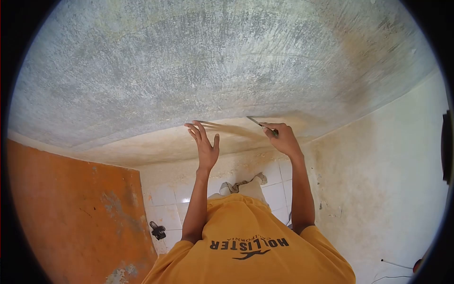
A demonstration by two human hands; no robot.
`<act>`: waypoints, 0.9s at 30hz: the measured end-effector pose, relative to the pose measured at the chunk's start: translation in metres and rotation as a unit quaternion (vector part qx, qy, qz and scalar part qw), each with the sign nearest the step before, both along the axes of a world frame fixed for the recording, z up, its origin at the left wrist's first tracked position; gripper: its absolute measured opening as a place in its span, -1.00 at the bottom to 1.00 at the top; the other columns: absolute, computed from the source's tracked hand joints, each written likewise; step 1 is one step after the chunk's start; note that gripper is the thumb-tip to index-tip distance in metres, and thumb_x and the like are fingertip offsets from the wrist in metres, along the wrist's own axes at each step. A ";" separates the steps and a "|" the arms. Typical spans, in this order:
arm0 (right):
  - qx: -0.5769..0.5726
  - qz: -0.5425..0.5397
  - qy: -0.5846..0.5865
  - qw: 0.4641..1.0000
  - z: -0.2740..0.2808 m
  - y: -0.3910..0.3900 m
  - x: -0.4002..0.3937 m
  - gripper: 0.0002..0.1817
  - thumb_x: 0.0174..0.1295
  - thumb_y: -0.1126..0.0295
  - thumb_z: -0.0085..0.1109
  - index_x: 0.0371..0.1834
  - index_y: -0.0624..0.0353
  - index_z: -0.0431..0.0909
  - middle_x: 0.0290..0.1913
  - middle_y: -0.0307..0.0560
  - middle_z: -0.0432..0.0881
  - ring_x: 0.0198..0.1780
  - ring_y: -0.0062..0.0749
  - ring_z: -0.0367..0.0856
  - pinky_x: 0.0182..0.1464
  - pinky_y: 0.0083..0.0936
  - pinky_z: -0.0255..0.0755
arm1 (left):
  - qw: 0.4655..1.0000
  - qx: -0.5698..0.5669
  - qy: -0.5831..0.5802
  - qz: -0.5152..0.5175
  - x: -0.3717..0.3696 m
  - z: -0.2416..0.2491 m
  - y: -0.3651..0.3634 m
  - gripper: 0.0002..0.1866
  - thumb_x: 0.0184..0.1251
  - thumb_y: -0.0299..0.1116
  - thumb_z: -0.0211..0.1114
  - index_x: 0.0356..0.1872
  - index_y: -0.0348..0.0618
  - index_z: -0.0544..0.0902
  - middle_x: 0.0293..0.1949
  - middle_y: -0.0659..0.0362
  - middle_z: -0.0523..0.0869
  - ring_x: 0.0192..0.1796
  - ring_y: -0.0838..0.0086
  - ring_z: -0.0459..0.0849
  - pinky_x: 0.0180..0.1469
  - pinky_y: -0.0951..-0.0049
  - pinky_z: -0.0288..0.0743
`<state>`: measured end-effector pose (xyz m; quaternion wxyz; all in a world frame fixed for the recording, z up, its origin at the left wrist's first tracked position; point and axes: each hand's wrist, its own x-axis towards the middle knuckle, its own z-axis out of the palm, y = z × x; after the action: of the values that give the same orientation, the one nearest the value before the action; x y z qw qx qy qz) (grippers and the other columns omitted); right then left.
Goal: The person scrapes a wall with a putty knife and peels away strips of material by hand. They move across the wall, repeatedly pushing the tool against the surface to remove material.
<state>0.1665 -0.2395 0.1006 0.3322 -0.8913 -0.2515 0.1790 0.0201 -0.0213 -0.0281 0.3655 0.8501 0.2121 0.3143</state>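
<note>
My right hand point(282, 138) is wrapped round the dark handle of a scraper point(254, 121), whose thin flat blade touches the wall. To the left, my left hand point(205, 146) is raised with its fingers apart and its fingertips at the wall; it holds nothing. The wall point(189, 71) has a rough, mottled grey-blue upper part and a smoother beige lower band point(156, 144). The scraper's tip lies near the border between the two. Shadows of the hand and scraper fall across the beige band.
An orange wall point(71, 199) with peeled patches stands at the left, a pale stained wall point(378, 156) at the right. White floor tiles point(163, 215) lie below, with a dark object point(158, 231) and a crumpled cloth point(231, 187). A thin wire point(397, 265) shows at the lower right.
</note>
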 end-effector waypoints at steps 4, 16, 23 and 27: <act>0.041 0.000 -0.014 0.999 -0.027 0.001 0.004 -0.67 0.35 0.31 0.23 0.14 0.10 0.73 -0.33 0.22 0.75 -0.42 -0.27 0.65 -0.20 -0.36 0.54 | 1.000 -0.027 -0.012 -0.006 0.000 0.002 -0.003 0.00 0.48 -0.40 0.25 0.64 -0.22 -0.34 0.58 -0.36 -0.57 0.60 -0.36 -0.51 0.62 -0.16 -0.36; 0.064 0.002 -0.055 0.996 -0.025 0.011 -0.007 -0.68 0.29 0.36 0.22 0.05 0.20 0.76 -0.37 0.24 0.75 -0.42 -0.17 0.75 -0.26 -0.33 0.57 | 1.000 0.019 0.007 -0.014 -0.005 0.002 0.003 0.01 0.46 -0.42 0.28 0.64 -0.23 -0.33 0.59 -0.34 -0.53 0.61 -0.30 -0.55 0.63 -0.17 -0.41; 0.007 0.018 -0.057 0.998 -0.047 0.026 -0.006 -0.68 0.29 0.42 0.17 0.05 0.26 0.74 -0.37 0.34 0.71 -0.37 0.02 0.75 -0.22 -0.27 0.58 | 0.999 0.025 0.006 -0.020 -0.005 0.003 0.006 -0.01 0.47 -0.41 0.27 0.64 -0.27 -0.30 0.60 -0.37 -0.48 0.62 -0.30 -0.54 0.62 -0.18 -0.43; -0.001 -0.023 -0.053 0.998 -0.012 0.013 -0.012 -0.68 0.29 0.42 0.17 0.06 0.23 0.74 -0.37 0.36 0.69 -0.37 0.04 0.72 -0.22 -0.23 0.56 | 0.999 0.022 0.018 -0.020 -0.008 0.002 0.006 -0.01 0.47 -0.40 0.27 0.64 -0.27 -0.30 0.60 -0.36 -0.48 0.62 -0.30 -0.53 0.62 -0.19 -0.43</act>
<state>0.1543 -0.2262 0.0891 0.3213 -0.9056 -0.2477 0.1239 0.0117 -0.0154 -0.0263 0.3488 0.8675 0.1949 0.2962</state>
